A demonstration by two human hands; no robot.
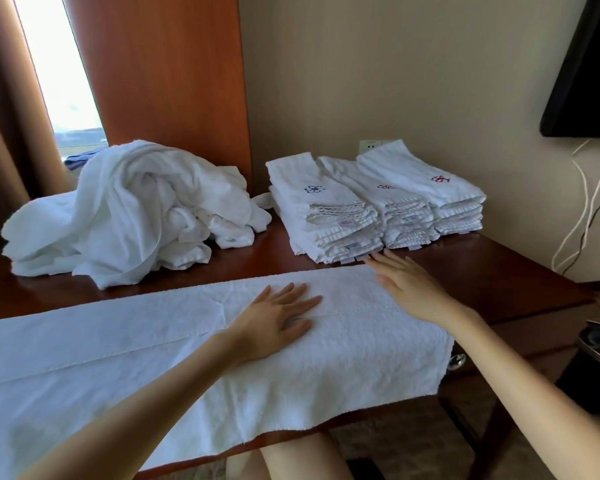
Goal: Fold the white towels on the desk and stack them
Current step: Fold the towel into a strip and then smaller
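Observation:
A long white towel (125, 358) lies spread flat along the front of the wooden desk (482, 268), folded lengthwise with a seam running across it. My left hand (278, 317) presses flat on the towel near its middle, fingers straight. My right hand (406, 282) rests flat on the towel's far right end, fingers spread and pointing left. A heap of unfolded white towels (129, 213) sits at the back left. Three stacks of folded white towels (374, 206) with embroidered marks stand at the back right.
A wooden panel (167, 74) rises behind the heap, with a curtain and window at the left. A dark screen (589, 71) hangs on the right wall with cables below. A black bin (596, 368) stands right of the desk. A wall socket (369, 145) sits behind the stacks.

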